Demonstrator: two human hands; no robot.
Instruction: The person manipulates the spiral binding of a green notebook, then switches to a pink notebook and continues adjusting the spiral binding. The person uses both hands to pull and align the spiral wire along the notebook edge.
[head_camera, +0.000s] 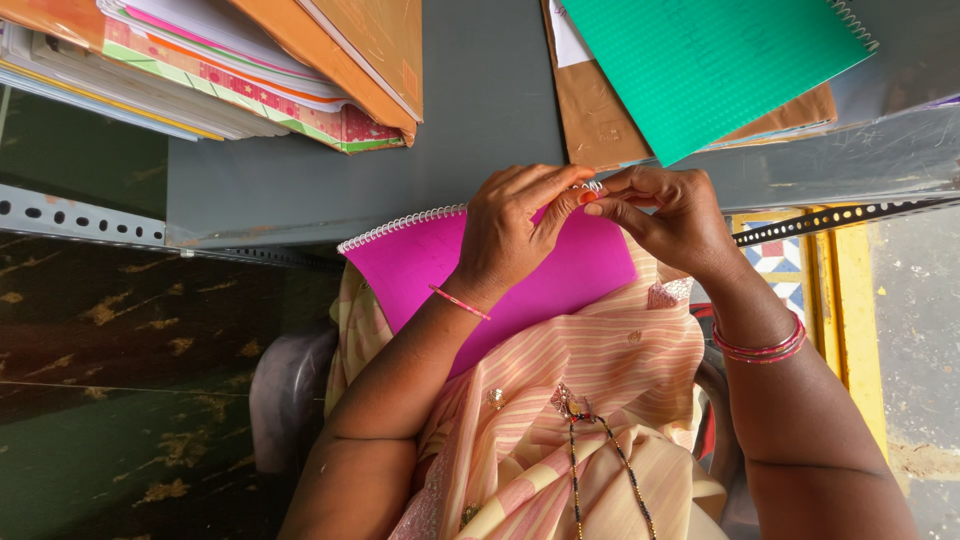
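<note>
The pink spiral notebook (500, 270) lies on the lap, against the near edge of the grey bench (400, 150). Both hands, left (515, 230) and right (665, 215), pinch its wire coil (400, 226) end, fingertips closed (best kept close together, turning gently, so the wire won't bend).

A bare strip of the grey table (480, 110) runs open between the stack of books (230, 70) and the green notebook (700, 60). The pink notebook (480, 265) fills the near edge, hemming both hands.
</note>
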